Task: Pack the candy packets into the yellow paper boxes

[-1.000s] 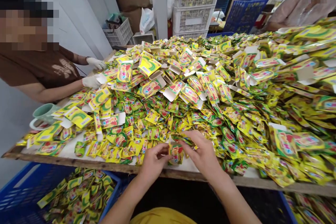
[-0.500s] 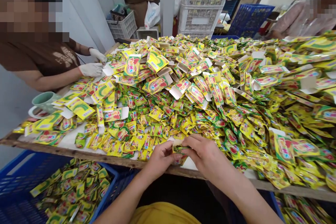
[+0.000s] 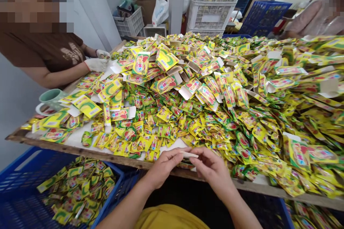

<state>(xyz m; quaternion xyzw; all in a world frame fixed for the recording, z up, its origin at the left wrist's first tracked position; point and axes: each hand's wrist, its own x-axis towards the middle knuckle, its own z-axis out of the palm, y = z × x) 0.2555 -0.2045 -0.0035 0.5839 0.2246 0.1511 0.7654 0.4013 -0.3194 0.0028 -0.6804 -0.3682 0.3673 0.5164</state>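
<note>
At the table's near edge, my left hand [image 3: 167, 166] and my right hand [image 3: 211, 166] are closed on one small carton box [image 3: 190, 155]. Its pale flap shows between my thumbs and fingers, while my hands cover most of the rest. Just beyond them lie small yellow and green candy packets [image 3: 146, 143] in a spread heap. Open printed cartons [image 3: 163, 83] with white flaps are piled on top of the packets farther back.
A blue crate [image 3: 118, 180] with filled cartons stands below the table edge [image 3: 88, 155] at left. A green mug [image 3: 51, 96] is on the left corner. Across the left side, a co-worker's gloved hand [image 3: 96, 65] is at the heap. White crates [image 3: 209, 16] are stacked behind.
The carton in my hands has turned so its pale flap faces up, and a packet seen at its opening no longer shows. My right fingers have shifted. The view has moved slightly.
</note>
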